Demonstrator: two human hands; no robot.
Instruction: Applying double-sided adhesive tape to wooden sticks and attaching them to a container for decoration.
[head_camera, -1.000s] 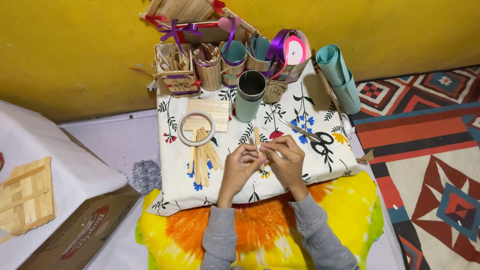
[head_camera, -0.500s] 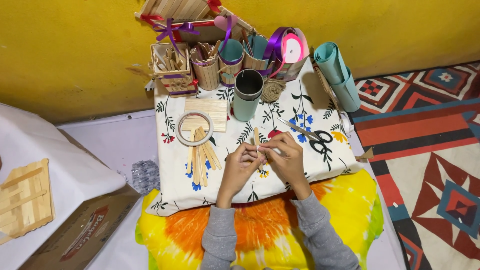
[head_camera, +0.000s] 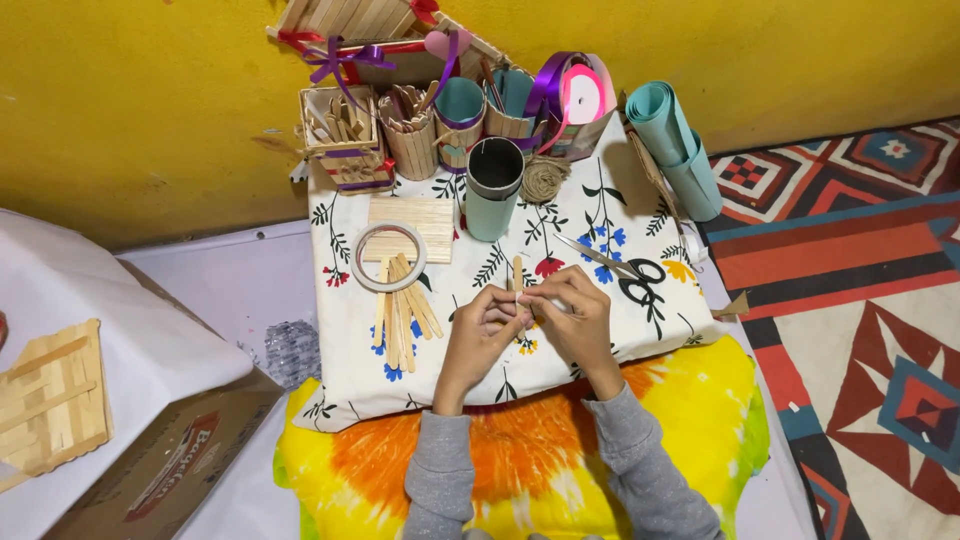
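Head view: left hand and right hand brought together over floral cloth, fingertips pinched on one wooden craft stick; stick upright, top end poking above fingers. Ref = stick: loose stick pile to left, tape ring up-left, teal tube above, scissors just right. Grip seen closed both sides.

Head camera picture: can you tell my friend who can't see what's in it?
A left hand and right hand pinch a wooden craft stick together over a flowered cloth. Loose sticks, a tape ring and scissors lie nearby.
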